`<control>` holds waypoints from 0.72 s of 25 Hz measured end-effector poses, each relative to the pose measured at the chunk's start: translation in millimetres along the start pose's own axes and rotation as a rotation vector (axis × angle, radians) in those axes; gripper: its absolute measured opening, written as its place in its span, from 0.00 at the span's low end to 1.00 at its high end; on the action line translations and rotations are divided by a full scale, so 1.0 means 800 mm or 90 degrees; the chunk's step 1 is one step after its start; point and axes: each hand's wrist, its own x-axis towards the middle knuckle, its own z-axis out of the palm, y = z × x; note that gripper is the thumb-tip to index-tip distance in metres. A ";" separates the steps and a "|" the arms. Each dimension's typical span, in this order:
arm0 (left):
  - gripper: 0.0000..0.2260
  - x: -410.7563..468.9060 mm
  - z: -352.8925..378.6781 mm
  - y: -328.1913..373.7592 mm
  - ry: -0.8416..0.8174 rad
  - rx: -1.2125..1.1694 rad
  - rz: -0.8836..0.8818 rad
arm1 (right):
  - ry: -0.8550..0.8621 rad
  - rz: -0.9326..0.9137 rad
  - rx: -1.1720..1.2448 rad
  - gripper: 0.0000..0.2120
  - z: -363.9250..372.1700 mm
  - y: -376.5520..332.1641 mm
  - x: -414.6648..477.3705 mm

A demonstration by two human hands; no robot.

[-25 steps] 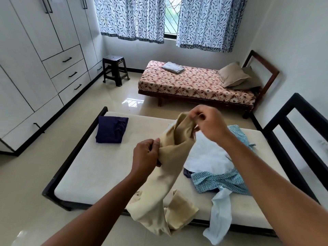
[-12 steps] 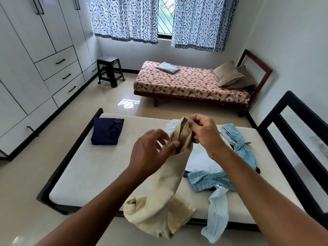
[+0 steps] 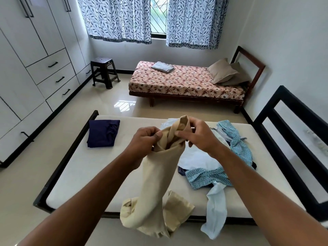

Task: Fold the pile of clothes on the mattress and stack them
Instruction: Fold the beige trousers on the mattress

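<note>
A: Where is the beige garment?

B: In the air above the near edge of the mattress, its long axis hanging straight down from both hands.

A: And the grips?

B: The left hand is closed on the bunched top edge. The right hand pinches the same edge just beside it, a little higher.

A: Waistband or hem?

B: Probably the waistband; the folds hide it. The unfolded pile lies right of the hands, the folded navy piece to the left.
</note>
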 end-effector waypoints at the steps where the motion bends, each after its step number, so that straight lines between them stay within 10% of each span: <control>1: 0.14 -0.001 0.000 0.001 0.015 -0.012 -0.010 | 0.009 0.000 -0.016 0.06 -0.007 0.000 0.001; 11: 0.11 0.010 -0.010 -0.012 0.117 -0.067 -0.019 | 0.300 -0.231 -0.104 0.06 -0.017 -0.059 -0.027; 18: 0.10 0.007 -0.007 -0.013 0.071 -0.021 0.013 | 0.066 -0.005 -0.144 0.08 0.059 -0.009 -0.019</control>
